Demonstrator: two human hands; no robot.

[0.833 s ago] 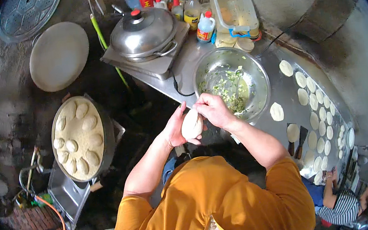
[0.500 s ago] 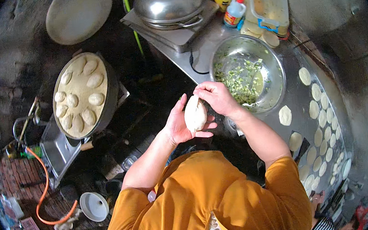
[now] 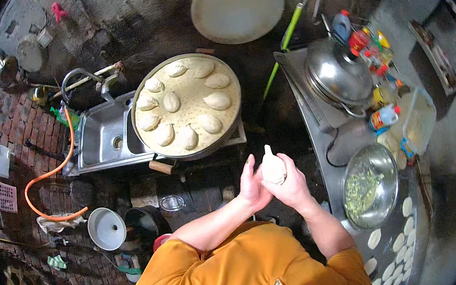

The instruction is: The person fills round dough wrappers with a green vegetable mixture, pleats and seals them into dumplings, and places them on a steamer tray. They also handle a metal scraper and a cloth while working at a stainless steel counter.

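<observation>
Holding dough piece (image 3: 274,171) in your R hand (image 3: 292,188), frame ctr!
L hand (image 3: 253,189) beside, thumb up, can't tell its grip; shaped pcs (image 3: 171,102) on rd tray (image 3: 193,106), upper ctr.

Definitely a kitchen, kinda worn: steel sink (image 3: 98,137), tap (image 3: 105,90), lidded pot (image 3: 341,70), bottles (image 3: 385,117), plus a big round pan (image 3: 195,102) of dough parcels (image 3: 171,102).

A pale, plump dumpling (image 3: 274,171) lies within the grip, partly covered, its narrow tip poking out beyond it
</observation>
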